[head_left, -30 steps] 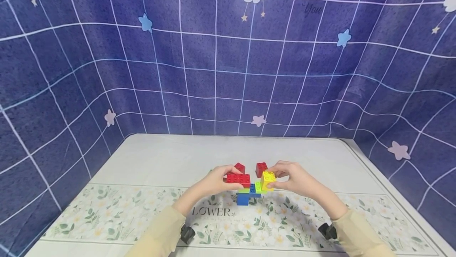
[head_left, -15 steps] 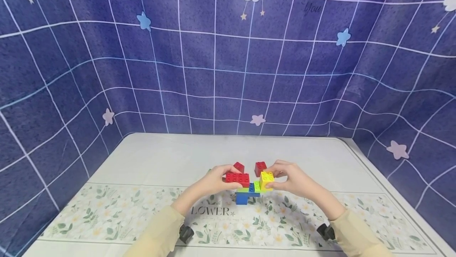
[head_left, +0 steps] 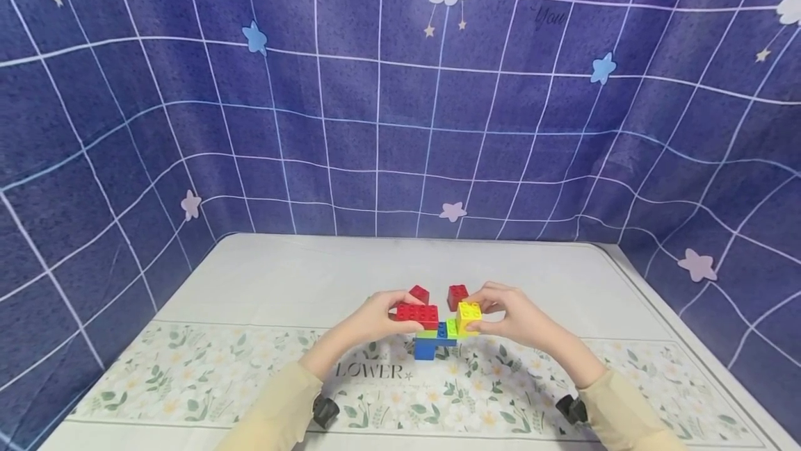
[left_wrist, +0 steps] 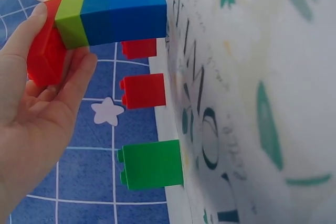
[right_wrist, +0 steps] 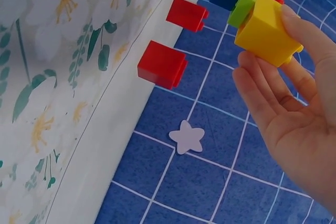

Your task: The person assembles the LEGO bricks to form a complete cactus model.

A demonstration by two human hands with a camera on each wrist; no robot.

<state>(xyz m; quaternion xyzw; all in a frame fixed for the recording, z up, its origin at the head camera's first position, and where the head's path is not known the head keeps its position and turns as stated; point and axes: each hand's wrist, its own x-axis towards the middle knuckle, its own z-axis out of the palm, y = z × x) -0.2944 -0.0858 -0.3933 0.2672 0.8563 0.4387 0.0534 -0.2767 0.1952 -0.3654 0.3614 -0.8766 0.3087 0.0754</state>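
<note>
In the middle of the table stands a small build of toy building bricks, with a blue brick at its foot. My left hand pinches a long red brick on the build's left end, on top of a lime green brick. Thumb and fingers of my right hand grip a yellow brick at the right end. That yellow brick sits against another lime green brick, beside the blue part. Seen from the left wrist, the blue bricks reach down to the tabletop.
Behind the build, two loose red bricks stand on the white table. A green brick stands farther left, mostly hidden by the left hand in the head view. A blue gridded curtain encloses the back and sides.
</note>
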